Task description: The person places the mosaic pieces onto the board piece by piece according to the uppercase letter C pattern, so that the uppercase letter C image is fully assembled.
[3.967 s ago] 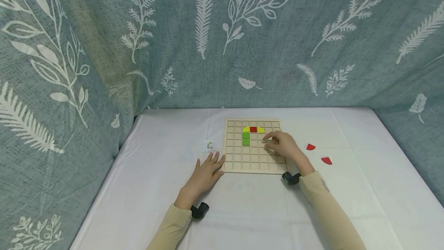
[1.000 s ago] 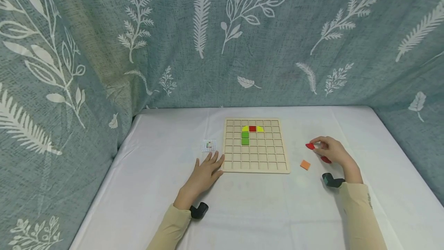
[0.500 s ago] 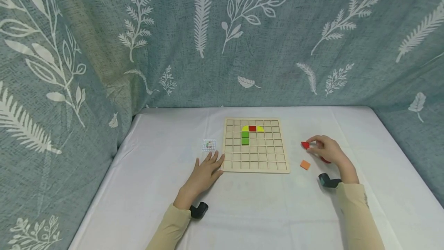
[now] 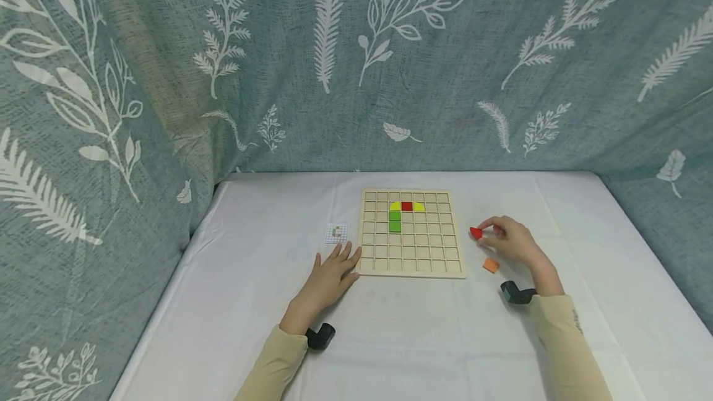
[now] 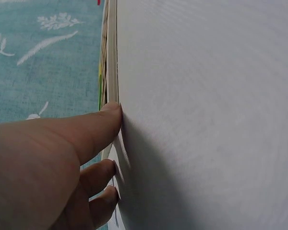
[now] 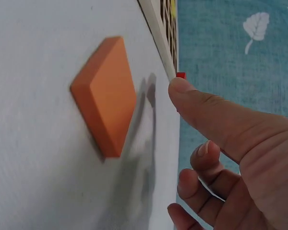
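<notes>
In the head view my right hand (image 4: pixel 514 241) pinches a red wedge-shaped piece (image 4: pixel 476 233) just off the board's right side. Only a bit of that red piece (image 6: pixel 181 75) shows past the thumb in the right wrist view. An orange square tile (image 4: pixel 491 265) lies on the cloth below this hand. My left hand (image 4: pixel 325 281) rests flat with fingers spread, thumb and fingertips at the front left corner of the wooden grid board (image 4: pixel 409 265). The board carries two green squares (image 4: pixel 395 221), a red square (image 4: pixel 407 206) and two yellow rounded pieces (image 4: pixel 419 206).
A small printed grid card (image 4: pixel 337 232) lies left of the board, close to the left fingertips. White cloth (image 4: pixel 412 339) covers the table. A patterned blue-green curtain (image 4: pixel 356 110) hangs behind it. Each wrist wears a black camera (image 4: pixel 518 293).
My right hand left the board, and an orange tile now lies beside it. It took a red piece and carried it left toward the board. The other red piece is now hidden. The left hand stayed.
</notes>
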A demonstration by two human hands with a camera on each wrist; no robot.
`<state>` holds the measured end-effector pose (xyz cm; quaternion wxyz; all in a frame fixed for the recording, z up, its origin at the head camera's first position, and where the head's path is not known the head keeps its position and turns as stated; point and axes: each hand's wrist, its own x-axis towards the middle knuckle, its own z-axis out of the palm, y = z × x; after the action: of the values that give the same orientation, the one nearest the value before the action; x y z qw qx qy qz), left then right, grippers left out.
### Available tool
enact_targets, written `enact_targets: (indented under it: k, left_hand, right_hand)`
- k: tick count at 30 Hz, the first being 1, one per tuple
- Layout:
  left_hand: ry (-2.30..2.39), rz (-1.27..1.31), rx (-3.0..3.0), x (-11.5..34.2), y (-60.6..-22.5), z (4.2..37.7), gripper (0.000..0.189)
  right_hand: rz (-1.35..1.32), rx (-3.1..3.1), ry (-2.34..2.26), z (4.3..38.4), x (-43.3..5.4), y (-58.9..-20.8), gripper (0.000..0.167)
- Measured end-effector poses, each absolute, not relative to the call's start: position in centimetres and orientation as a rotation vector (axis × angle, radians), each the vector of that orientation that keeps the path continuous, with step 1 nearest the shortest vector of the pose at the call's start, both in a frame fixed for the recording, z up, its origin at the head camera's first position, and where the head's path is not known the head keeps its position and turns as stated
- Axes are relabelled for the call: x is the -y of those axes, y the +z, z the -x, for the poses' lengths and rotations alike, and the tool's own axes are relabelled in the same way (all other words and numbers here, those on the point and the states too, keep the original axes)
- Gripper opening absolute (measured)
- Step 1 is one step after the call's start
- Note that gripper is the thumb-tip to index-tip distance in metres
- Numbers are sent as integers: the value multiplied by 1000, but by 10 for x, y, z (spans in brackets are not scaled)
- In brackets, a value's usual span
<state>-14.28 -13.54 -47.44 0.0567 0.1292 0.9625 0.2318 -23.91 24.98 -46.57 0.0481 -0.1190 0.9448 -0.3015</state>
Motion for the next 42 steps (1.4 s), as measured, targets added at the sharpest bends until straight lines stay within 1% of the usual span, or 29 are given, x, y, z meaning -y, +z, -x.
enact_targets:
  k: [9, 31, 42]
  left_hand:
    - [693, -403, -2927, 135, -474, 142, 50]
    - [682, -434, -2925, 137, -474, 143, 50]
    - [695, -421, -2922, 136, -474, 143, 51]
  right_hand:
    - [434, -2907, -921, 238, -237, -462, 26]
    - [656, -2897, -949, 230, -185, -465, 25]
    - [788, -2894, -906, 233, -159, -467, 26]
